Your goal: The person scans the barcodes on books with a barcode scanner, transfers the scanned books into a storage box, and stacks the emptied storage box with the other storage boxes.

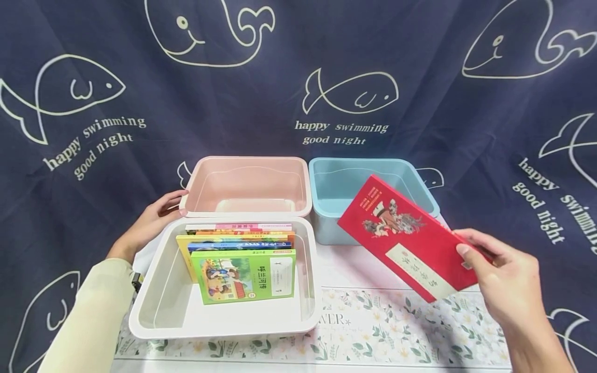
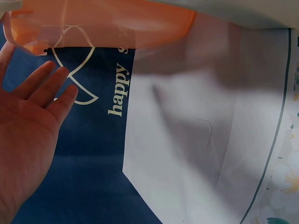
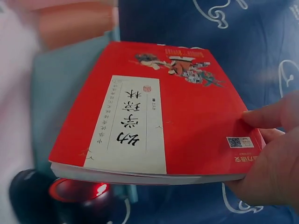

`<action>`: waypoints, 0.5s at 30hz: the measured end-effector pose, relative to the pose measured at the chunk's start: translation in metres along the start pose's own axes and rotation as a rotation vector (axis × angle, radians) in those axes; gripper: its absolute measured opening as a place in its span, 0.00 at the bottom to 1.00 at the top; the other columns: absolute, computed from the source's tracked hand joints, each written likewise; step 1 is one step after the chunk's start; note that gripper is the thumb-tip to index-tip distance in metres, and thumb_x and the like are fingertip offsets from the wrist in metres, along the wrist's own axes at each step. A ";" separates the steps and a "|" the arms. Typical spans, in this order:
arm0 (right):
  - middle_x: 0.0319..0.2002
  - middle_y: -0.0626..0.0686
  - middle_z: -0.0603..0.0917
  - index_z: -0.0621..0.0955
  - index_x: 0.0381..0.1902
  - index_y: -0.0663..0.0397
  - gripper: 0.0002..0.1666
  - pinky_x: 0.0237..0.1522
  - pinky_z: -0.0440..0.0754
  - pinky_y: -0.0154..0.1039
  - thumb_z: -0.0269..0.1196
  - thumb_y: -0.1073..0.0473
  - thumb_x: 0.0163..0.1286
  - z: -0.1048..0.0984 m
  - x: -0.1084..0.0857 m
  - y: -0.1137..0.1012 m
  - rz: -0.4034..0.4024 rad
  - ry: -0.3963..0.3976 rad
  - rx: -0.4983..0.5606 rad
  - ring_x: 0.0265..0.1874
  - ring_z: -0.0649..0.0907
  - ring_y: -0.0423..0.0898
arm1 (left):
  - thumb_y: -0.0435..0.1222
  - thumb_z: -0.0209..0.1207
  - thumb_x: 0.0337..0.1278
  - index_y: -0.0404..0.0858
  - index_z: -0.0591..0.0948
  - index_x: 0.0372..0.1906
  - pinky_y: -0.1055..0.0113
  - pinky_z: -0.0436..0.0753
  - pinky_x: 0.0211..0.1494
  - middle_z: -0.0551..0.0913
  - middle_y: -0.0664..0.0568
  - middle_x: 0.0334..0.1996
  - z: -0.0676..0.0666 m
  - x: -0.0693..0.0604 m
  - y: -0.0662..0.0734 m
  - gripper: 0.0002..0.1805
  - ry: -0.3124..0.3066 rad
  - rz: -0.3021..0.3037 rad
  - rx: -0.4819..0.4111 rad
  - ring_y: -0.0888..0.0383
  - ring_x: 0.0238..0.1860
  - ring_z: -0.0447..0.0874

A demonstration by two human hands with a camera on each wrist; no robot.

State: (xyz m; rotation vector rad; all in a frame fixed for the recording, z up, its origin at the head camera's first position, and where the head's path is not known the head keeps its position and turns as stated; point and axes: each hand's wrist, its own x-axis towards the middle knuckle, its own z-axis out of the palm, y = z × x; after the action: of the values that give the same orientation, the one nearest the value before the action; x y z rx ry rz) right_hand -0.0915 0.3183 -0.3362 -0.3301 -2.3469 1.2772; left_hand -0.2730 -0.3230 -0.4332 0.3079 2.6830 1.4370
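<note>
A red book hangs tilted in front of the blue bin, its right end pinched by my right hand. In the right wrist view the thumb lies on the red cover and the fingers are partly hidden. My left hand touches the left edge of the pink bin; in the left wrist view the hand has its fingers extended. Several books stand in the white bin, with a green book at the front and a yellow one behind it.
Behind the white bin stands the pink bin, with the blue bin to its right. A floral cloth covers the table's front part. A dark blue curtain with whale and fish drawings hangs behind. A dark rounded object shows in the right wrist view.
</note>
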 end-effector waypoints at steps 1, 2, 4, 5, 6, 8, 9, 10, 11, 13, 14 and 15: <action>0.32 0.28 0.87 0.86 0.57 0.58 0.19 0.31 0.82 0.22 0.69 0.68 0.68 0.000 0.003 -0.004 -0.022 -0.008 0.011 0.27 0.84 0.31 | 0.49 0.57 0.76 0.50 0.60 0.81 0.83 0.76 0.51 0.67 0.37 0.76 0.000 0.001 0.000 0.36 0.000 -0.001 0.001 0.57 0.66 0.75; 0.32 0.29 0.87 0.85 0.57 0.59 0.19 0.31 0.83 0.23 0.68 0.68 0.68 0.000 0.006 -0.008 -0.042 -0.019 0.018 0.27 0.84 0.32 | 0.48 0.57 0.76 0.50 0.59 0.81 0.83 0.76 0.50 0.67 0.37 0.76 0.000 0.001 0.001 0.36 -0.002 -0.003 0.003 0.52 0.67 0.74; 0.33 0.30 0.87 0.85 0.57 0.59 0.19 0.31 0.83 0.23 0.68 0.68 0.69 0.003 0.013 -0.016 -0.075 -0.036 0.032 0.27 0.85 0.33 | 0.48 0.57 0.76 0.49 0.59 0.82 0.84 0.75 0.50 0.67 0.36 0.76 0.000 0.001 0.000 0.36 -0.003 -0.007 0.004 0.48 0.69 0.73; 0.33 0.31 0.88 0.86 0.56 0.60 0.18 0.31 0.84 0.24 0.68 0.68 0.69 0.005 0.016 -0.021 -0.094 -0.042 0.039 0.27 0.85 0.33 | 0.48 0.57 0.76 0.49 0.59 0.82 0.84 0.75 0.50 0.67 0.36 0.76 0.000 0.001 0.000 0.36 -0.004 -0.010 0.003 0.48 0.69 0.73; 0.33 0.31 0.88 0.86 0.56 0.60 0.18 0.31 0.84 0.24 0.68 0.68 0.69 0.007 0.020 -0.025 -0.113 -0.046 0.042 0.27 0.85 0.33 | 0.48 0.57 0.76 0.49 0.58 0.82 0.84 0.75 0.50 0.67 0.37 0.76 -0.001 0.000 0.000 0.36 -0.005 -0.012 0.003 0.51 0.68 0.73; 0.32 0.30 0.87 0.86 0.56 0.60 0.17 0.32 0.84 0.23 0.68 0.68 0.69 0.013 0.026 -0.033 -0.142 -0.051 0.042 0.27 0.85 0.33 | 0.47 0.56 0.76 0.48 0.58 0.82 0.85 0.75 0.50 0.67 0.36 0.76 -0.001 0.000 -0.001 0.36 -0.002 -0.015 0.005 0.58 0.65 0.74; 0.32 0.29 0.87 0.86 0.56 0.60 0.17 0.32 0.83 0.23 0.68 0.67 0.69 0.015 0.029 -0.038 -0.155 -0.055 0.036 0.27 0.85 0.32 | 0.47 0.56 0.76 0.48 0.58 0.82 0.85 0.75 0.50 0.67 0.36 0.76 -0.001 0.000 -0.001 0.36 -0.001 -0.014 0.005 0.62 0.64 0.74; 0.32 0.28 0.87 0.86 0.56 0.60 0.17 0.33 0.83 0.23 0.68 0.66 0.69 0.018 0.033 -0.042 -0.166 -0.057 0.035 0.27 0.85 0.32 | 0.46 0.56 0.77 0.48 0.58 0.82 0.84 0.75 0.50 0.67 0.36 0.76 -0.001 0.000 -0.001 0.36 -0.001 -0.012 0.005 0.64 0.63 0.73; 0.32 0.27 0.87 0.86 0.56 0.59 0.17 0.33 0.83 0.22 0.68 0.65 0.70 0.020 0.036 -0.047 -0.175 -0.061 0.033 0.27 0.85 0.32 | 0.46 0.56 0.77 0.47 0.58 0.82 0.84 0.75 0.50 0.67 0.36 0.76 -0.001 0.000 -0.001 0.36 -0.001 -0.009 0.006 0.64 0.62 0.73; 0.32 0.27 0.87 0.86 0.56 0.58 0.17 0.33 0.83 0.23 0.68 0.64 0.70 0.026 0.043 -0.056 -0.184 -0.076 0.044 0.28 0.86 0.32 | 0.46 0.56 0.77 0.47 0.58 0.82 0.84 0.75 0.50 0.67 0.36 0.76 -0.001 0.001 -0.002 0.36 -0.002 -0.004 0.008 0.61 0.64 0.73; 0.32 0.28 0.87 0.86 0.56 0.57 0.17 0.33 0.84 0.24 0.67 0.63 0.71 0.029 0.046 -0.060 -0.188 -0.087 0.050 0.29 0.86 0.33 | 0.46 0.56 0.77 0.47 0.58 0.82 0.83 0.75 0.50 0.67 0.36 0.76 -0.001 0.001 -0.002 0.36 -0.002 -0.002 0.010 0.57 0.65 0.73; 0.33 0.28 0.87 0.86 0.57 0.57 0.17 0.34 0.84 0.25 0.67 0.62 0.71 0.033 0.050 -0.065 -0.192 -0.096 0.056 0.29 0.87 0.33 | 0.46 0.55 0.77 0.47 0.58 0.82 0.83 0.75 0.50 0.66 0.35 0.76 -0.001 0.001 -0.002 0.36 -0.002 -0.001 0.013 0.53 0.67 0.72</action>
State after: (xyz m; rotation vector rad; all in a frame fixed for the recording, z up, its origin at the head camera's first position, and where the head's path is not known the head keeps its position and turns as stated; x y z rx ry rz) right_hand -0.1507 0.2797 -0.2840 -0.0245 -2.3512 1.2881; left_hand -0.2747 -0.3245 -0.4343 0.3089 2.6918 1.4183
